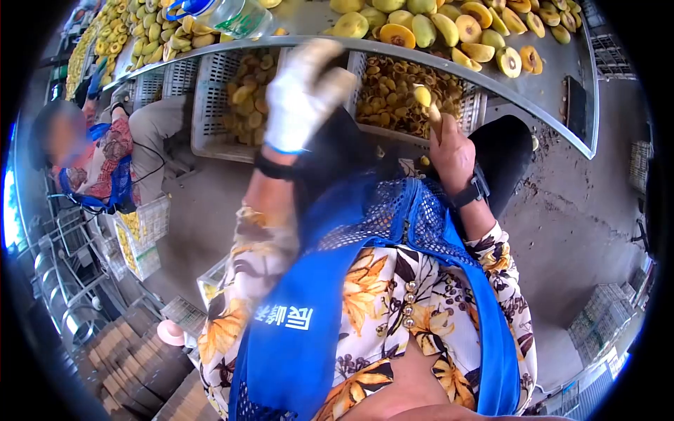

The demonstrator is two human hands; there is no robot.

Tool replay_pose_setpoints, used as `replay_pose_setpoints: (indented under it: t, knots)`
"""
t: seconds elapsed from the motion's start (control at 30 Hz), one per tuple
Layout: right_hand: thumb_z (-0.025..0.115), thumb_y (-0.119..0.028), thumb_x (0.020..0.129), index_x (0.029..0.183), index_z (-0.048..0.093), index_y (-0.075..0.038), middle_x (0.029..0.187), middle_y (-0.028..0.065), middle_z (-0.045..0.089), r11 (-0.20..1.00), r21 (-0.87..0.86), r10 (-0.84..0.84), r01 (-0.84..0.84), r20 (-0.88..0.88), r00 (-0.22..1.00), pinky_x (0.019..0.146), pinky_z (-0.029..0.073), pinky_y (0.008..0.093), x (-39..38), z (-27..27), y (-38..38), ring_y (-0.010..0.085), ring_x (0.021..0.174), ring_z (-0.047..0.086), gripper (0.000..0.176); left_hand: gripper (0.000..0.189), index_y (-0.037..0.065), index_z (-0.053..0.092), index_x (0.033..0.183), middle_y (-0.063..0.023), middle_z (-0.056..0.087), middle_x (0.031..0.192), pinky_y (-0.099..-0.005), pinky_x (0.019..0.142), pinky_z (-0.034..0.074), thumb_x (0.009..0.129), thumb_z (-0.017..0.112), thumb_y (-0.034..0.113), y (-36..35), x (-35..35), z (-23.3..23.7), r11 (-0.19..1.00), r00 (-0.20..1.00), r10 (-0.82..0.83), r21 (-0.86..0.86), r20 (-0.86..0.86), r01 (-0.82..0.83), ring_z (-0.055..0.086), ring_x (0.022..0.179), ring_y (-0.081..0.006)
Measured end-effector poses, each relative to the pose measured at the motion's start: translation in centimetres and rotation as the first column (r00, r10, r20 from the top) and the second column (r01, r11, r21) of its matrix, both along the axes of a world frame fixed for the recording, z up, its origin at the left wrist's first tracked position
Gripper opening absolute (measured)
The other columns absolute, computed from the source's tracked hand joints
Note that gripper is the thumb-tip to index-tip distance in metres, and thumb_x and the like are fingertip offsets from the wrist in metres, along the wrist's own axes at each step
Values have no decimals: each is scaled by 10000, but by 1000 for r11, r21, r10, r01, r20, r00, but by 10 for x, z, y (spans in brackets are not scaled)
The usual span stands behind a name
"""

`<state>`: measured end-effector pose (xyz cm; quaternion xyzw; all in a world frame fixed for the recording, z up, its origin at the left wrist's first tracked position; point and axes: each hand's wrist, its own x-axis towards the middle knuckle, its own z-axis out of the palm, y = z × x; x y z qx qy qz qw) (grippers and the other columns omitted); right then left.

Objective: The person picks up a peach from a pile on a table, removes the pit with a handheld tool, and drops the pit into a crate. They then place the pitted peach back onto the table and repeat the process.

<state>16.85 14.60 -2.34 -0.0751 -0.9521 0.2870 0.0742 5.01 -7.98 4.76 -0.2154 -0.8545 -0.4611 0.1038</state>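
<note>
My left hand (305,95), in a white glove with tan fingertips, is blurred over the near edge of the metal table. Its thumb and fingers look apart, and I see nothing between them. Bare, my right hand (453,156) closes around the pale handle of a small pitting tool (434,121). At that tool's tip is a rounded yellow piece (422,96), too small to make out exactly. Halved yellow peaches (469,29) lie on the table beyond, some cut side up. Below the tool stands a crate (479,105) of brownish-yellow fruit scraps (400,84).
Another crate (208,105) holds peach pieces to the left. A clear bottle with a blue lid (239,15) lies on the table (554,77), near a dark flat object (576,105). A co-worker (105,158) sits at the left. Stacked crates (600,316) stand at the right.
</note>
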Motion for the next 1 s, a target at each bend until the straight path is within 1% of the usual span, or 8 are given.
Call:
replay_pose_setpoints:
  t: [0.07, 0.2, 0.33, 0.53, 0.67, 0.73, 0.9, 1.0]
  knots:
    - [585, -120, 811, 944, 489, -51, 739, 199, 580, 997, 57, 47, -44, -53, 998, 510, 460, 432, 0, 0, -1, 367, 604, 575, 178, 460, 64, 622, 1018, -129, 627, 1007, -358, 836, 485, 684, 736, 359, 38, 7, -5, 965, 931, -234, -182, -278, 188, 592, 972, -277]
    - [477, -62, 786, 914, 476, -46, 765, 150, 568, 965, 238, 98, -108, 54, 994, 493, 479, 404, 8, 15, -4, 324, 598, 598, 129, 302, 60, 627, 986, -116, 651, 942, -324, 712, 521, 779, 655, 278, 68, 15, -35, 883, 893, -440, -223, -90, 413, 633, 862, -277]
    - [476, -54, 778, 939, 489, -43, 776, 144, 545, 916, 353, 143, -193, 163, 976, 509, 488, 389, 7, 22, 4, 300, 608, 608, 162, 204, 56, 647, 875, -100, 663, 819, -322, 655, 523, 800, 629, 245, 77, 19, -53, 933, 937, -345, -123, -50, 337, 640, 738, -291]
    - [485, -40, 796, 957, 500, -76, 883, 205, 517, 940, 302, 62, -158, 304, 951, 559, 486, 406, 7, -5, 16, 328, 646, 599, 165, 461, 72, 609, 1017, -159, 606, 1027, -385, 826, 484, 699, 699, 393, 88, -8, -21, 973, 841, -221, -175, -493, 154, 585, 962, -308]
    - [503, -57, 774, 914, 515, -67, 864, 200, 522, 980, 172, 77, -103, 150, 986, 555, 489, 419, 13, -11, 17, 347, 663, 604, 141, 616, 115, 537, 1143, -124, 587, 1087, -403, 794, 485, 707, 655, 535, 56, -70, -25, 859, 940, 21, -474, -340, -191, 557, 1005, -292]
    - [513, -64, 768, 939, 521, -64, 880, 197, 522, 986, 130, 86, -105, 143, 986, 577, 490, 415, 16, -11, 14, 352, 672, 595, 171, 699, 143, 485, 1225, -132, 582, 1120, -432, 856, 451, 708, 617, 595, 55, -95, -26, 662, 993, 116, -743, -30, -100, 550, 1042, -305]
    - [531, -91, 783, 992, 523, -43, 834, 197, 572, 993, -65, 104, -102, 22, 994, 592, 481, 420, 10, -1, 2, 368, 708, 590, 215, 630, 116, 519, 1211, -177, 580, 1136, -392, 876, 446, 714, 620, 489, 54, -140, -56, 702, 988, 4, -704, 151, 105, 560, 1027, -332]
    - [592, -169, 790, 1062, 519, -46, 866, 207, 608, 960, -275, -25, 47, 81, 996, 613, 489, 396, -1, 14, -2, 366, 750, 603, 307, 577, 82, 554, 1172, -182, 586, 1122, -369, 850, 459, 721, 635, 432, 44, -143, -55, 892, 992, -7, -447, 125, 63, 590, 978, -317]
